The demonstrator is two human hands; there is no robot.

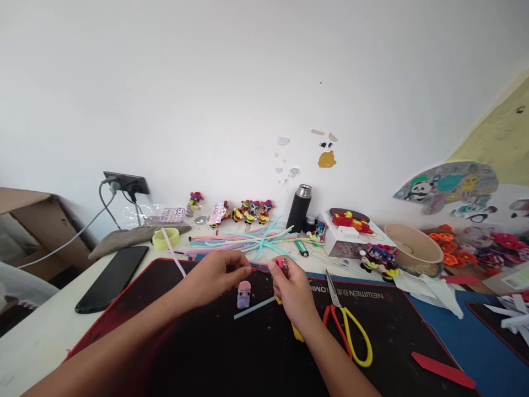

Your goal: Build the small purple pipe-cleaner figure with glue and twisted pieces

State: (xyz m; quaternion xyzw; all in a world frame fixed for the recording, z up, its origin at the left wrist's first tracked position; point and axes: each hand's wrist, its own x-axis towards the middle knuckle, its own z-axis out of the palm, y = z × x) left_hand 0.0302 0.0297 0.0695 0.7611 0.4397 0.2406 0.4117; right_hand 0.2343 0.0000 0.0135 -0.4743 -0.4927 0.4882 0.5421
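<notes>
My left hand (221, 278) is closed in a pinch over the black mat. A tiny red bit shows at its fingertips, too small to name. My right hand (294, 292) is wrapped around a small bright pink piece with a silvery edge (282, 263), its kind unclear. The two hands are close together but apart. Between them on the mat lies a small pink-and-purple fuzzy figure (243, 295). Beside it is a short pale-blue fuzzy stem (254, 307). A yellow object (297, 333) is partly hidden under my right hand. Scissors (345, 320) with red and yellow handles lie to the right.
Behind the hands is a pile of pipe cleaners (235, 241). A black flask (300, 208), a green lighter (301, 248), a white box (355, 237) and fuzzy dolls (253, 211) stand toward the wall. At left are a phone (111, 278) and a tape roll (166, 239).
</notes>
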